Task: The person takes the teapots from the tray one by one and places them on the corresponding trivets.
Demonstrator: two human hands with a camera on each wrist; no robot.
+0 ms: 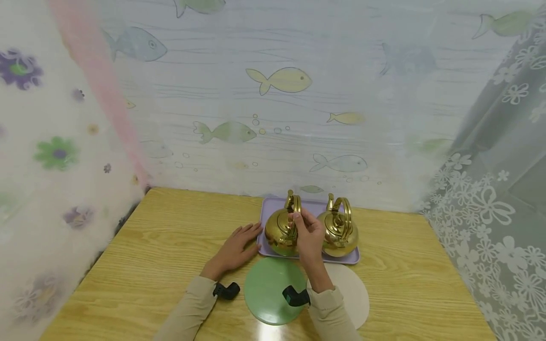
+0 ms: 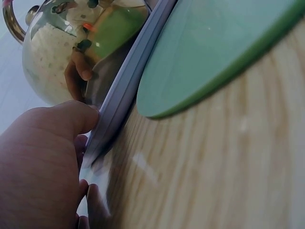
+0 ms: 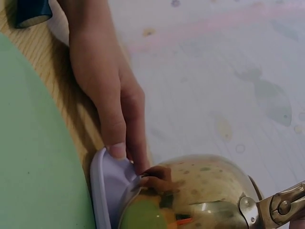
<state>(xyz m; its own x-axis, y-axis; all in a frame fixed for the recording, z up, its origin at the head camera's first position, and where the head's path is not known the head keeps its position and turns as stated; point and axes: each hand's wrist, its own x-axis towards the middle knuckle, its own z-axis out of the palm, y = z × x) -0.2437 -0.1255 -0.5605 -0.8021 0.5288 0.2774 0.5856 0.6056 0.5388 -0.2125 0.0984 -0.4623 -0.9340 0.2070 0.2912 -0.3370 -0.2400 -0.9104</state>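
Observation:
Two shiny gold kettles share a lilac tray (image 1: 268, 204) near the wall. My right hand (image 1: 311, 237) grips the raised handle of the left kettle (image 1: 277, 234), thumb and fingertips meeting around it. Right beside that hand is the right kettle (image 1: 340, 242), its handle upright and untouched. My left hand (image 1: 233, 250) lies at the tray's left side, fingers extended. In the left wrist view, the thumb (image 2: 78, 117) touches the tray's rim close to the kettle's body. The right wrist view shows the left hand (image 3: 112, 95) at the tray's corner, next to the kettle (image 3: 200, 191).
In front of the tray lie a green round mat (image 1: 273, 293) and a cream round mat (image 1: 357, 298), the latter partly under my right forearm. The wooden table (image 1: 409, 274) meets a fish-patterned curtain (image 1: 273, 118) behind and flowered curtains at both sides.

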